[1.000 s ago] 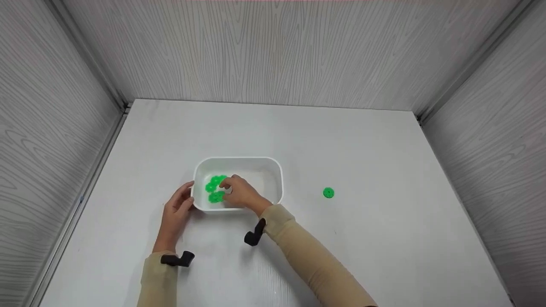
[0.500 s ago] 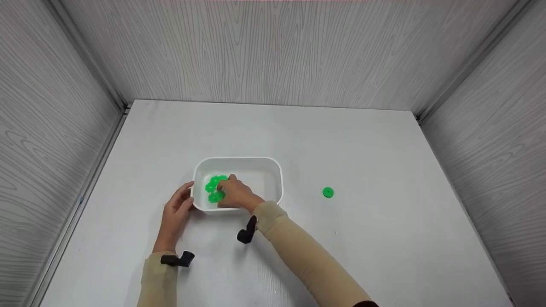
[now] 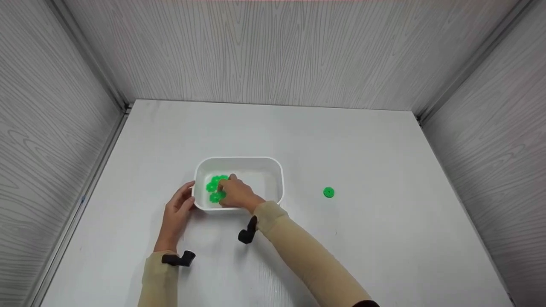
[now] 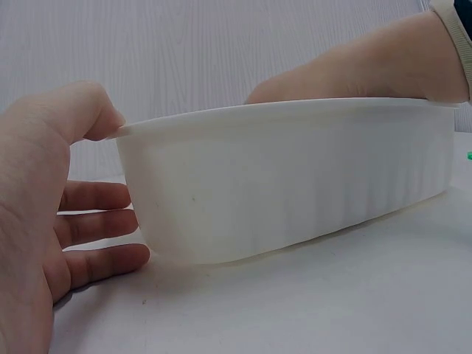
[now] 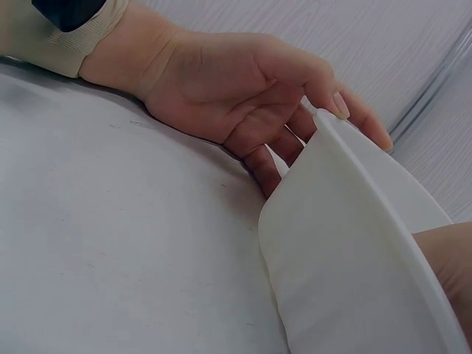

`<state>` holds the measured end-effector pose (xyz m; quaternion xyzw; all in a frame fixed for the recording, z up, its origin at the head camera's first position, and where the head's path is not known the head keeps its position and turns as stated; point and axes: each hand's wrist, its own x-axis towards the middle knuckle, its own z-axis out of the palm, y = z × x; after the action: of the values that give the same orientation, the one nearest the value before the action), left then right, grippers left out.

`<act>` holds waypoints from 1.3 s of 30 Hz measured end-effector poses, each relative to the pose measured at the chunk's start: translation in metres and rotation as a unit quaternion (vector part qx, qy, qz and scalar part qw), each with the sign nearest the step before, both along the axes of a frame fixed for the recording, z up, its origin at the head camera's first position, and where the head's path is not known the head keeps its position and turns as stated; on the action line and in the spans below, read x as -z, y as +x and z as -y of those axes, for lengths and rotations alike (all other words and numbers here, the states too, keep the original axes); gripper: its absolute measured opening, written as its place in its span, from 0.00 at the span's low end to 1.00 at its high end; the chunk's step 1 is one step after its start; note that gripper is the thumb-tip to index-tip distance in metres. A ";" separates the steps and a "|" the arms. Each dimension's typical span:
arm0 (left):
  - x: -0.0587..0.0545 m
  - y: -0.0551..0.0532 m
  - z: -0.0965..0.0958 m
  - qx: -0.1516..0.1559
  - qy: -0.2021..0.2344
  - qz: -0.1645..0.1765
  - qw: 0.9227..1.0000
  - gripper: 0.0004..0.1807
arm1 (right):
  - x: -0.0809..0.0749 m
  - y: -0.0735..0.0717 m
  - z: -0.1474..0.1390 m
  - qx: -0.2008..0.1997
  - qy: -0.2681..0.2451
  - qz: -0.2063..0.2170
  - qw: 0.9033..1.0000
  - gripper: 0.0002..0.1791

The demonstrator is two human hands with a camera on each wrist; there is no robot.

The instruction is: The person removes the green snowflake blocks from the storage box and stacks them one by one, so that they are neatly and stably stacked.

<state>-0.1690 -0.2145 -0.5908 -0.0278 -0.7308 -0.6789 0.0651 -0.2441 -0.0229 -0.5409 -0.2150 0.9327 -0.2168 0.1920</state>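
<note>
A white plastic box [image 3: 261, 161] stands on the table, with several green flower-shaped plastic discs [image 3: 212, 186] in its left half. My left hand [image 3: 177, 209] holds the box's left end. In the left wrist view its thumb side meets the rim, and the other fingers lie along the outer wall. My right hand [image 3: 239, 194] reaches down inside the box over the front wall. Its bent fingers and thumb come down around a lower green disc [image 3: 215, 197]. Whether they pinch it is too small to tell, and the box wall hides the fingertips in the left wrist view.
One loose green disc [image 3: 328, 192] lies on the white table [image 3: 384, 221] to the right of the box. Grey wood-grain panels [image 3: 273, 51] rise behind the table and at both sides.
My right hand has shifted slightly left inside the box, closer to the lower discs, and has hardly moved in the last half second. My left hand and the box remain in place.
</note>
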 end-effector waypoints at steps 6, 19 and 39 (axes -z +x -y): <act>0.000 -0.001 0.000 0.001 -0.013 -0.001 1.000 0.22 | -0.002 0.000 -0.004 0.003 -0.024 0.025 0.999 0.19; -0.025 0.008 -0.004 0.020 0.017 0.002 1.000 0.23 | -0.008 -0.002 -0.024 0.007 -0.025 0.017 1.000 0.18; -0.020 0.006 -0.005 0.011 0.017 0.017 1.000 0.22 | -0.028 -0.001 -0.073 0.029 -0.080 -0.028 0.996 0.17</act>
<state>-0.1629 -0.2091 -0.5713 -0.0231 -0.7195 -0.6926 0.0455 -0.2454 0.0503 -0.5126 -0.2089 0.9233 -0.2898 0.1412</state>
